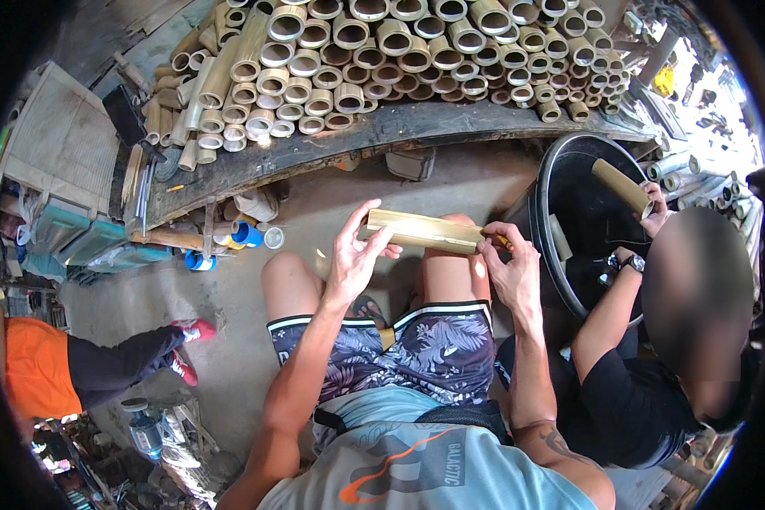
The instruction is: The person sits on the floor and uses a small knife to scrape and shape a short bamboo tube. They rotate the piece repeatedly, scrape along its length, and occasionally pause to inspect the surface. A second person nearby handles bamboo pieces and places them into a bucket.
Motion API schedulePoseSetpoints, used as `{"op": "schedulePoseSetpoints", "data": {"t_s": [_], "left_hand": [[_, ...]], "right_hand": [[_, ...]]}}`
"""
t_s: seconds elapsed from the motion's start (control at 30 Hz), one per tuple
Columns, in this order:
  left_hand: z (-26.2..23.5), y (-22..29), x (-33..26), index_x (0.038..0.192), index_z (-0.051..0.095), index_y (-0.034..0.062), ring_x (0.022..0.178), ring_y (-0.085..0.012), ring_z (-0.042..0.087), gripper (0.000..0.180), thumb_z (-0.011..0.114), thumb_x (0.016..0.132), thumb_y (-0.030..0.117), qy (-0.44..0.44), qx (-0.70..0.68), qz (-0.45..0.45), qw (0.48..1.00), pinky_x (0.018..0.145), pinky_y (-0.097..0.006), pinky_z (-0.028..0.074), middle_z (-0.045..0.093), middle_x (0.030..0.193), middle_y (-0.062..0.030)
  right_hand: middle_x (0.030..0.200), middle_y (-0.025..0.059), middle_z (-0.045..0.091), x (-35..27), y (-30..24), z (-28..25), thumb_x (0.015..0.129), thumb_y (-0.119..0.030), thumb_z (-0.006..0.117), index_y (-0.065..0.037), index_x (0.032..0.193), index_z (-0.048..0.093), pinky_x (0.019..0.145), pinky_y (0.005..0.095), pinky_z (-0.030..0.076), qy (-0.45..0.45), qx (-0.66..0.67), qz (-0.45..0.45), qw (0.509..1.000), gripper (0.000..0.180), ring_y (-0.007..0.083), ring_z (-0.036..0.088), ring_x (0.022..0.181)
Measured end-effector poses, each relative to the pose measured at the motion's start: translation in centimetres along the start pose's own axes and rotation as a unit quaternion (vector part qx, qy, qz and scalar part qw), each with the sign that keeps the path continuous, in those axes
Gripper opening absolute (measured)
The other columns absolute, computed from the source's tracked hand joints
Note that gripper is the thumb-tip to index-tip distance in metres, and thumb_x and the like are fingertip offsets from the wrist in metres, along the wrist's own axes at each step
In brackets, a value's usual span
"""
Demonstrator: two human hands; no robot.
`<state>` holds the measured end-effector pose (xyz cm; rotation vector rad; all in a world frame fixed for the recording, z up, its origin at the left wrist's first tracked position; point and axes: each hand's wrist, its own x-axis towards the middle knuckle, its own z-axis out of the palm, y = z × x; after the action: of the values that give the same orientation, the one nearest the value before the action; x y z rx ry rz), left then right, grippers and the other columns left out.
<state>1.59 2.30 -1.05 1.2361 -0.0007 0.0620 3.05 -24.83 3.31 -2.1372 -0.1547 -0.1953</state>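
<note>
- The right hand (pixel 508 270) covers one end of the bamboo strip (pixel 421 229).
- The black tub (pixel 561 183) is partly hidden behind a co-worker's arm (pixel 608 319).
- The person in orange (pixel 34 365) is cut off at the rim.

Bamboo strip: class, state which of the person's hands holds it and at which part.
Both hands hold the bamboo strip: left hand steadies its left end with open fingers, right hand pinches its right end.

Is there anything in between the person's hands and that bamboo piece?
Nothing visible. The left hand has its fingers spread against the near end of the bamboo piece, and the right hand pinches the far end. The piece sits above the knees, apart from the black tub beside them.
</note>
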Motion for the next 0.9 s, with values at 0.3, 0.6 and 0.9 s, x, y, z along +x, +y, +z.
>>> {"op": "schedulePoseSetpoints", "data": {"t_s": [0.3,0.6,0.9], "left_hand": [[0.4,0.2,0.1,0.153,0.043,0.0058,0.082,-0.0191,0.075,0.052,0.061,0.105,0.011,0.013,0.033,-0.030,0.999,0.075,-0.033,0.065,0.070,0.112,-0.0116],[0.3,0.7,0.1,0.148,0.046,0.0041,0.081,-0.0207,0.073,0.049,0.064,0.104,0.012,-0.002,0.016,-0.010,1.000,0.073,-0.033,0.063,0.066,0.116,-0.0131],[0.4,1.1,0.3,0.146,0.047,0.0044,0.082,-0.0214,0.073,0.047,0.065,0.104,0.013,-0.013,0.030,-0.009,0.999,0.073,-0.033,0.063,0.063,0.120,-0.0137]], "right_hand": [[0.092,0.0227,0.074,-0.1,1.1,0.4,0.090,-0.013,0.070,-0.006,0.108,0.071,0.082,0.0464,0.057,0.020,0.003,-0.009,1.000,0.020,0.0391,0.073,0.086],[0.089,0.0190,0.073,0.0,1.0,0.1,0.091,-0.017,0.072,-0.005,0.109,0.067,0.078,0.0437,0.055,-0.002,-0.006,-0.023,1.000,0.022,0.0353,0.072,0.082],[0.088,0.0208,0.073,-0.1,1.1,-0.5,0.091,-0.024,0.071,-0.005,0.110,0.067,0.075,0.0469,0.054,-0.011,-0.003,-0.010,1.000,0.027,0.0385,0.072,0.082]]}}
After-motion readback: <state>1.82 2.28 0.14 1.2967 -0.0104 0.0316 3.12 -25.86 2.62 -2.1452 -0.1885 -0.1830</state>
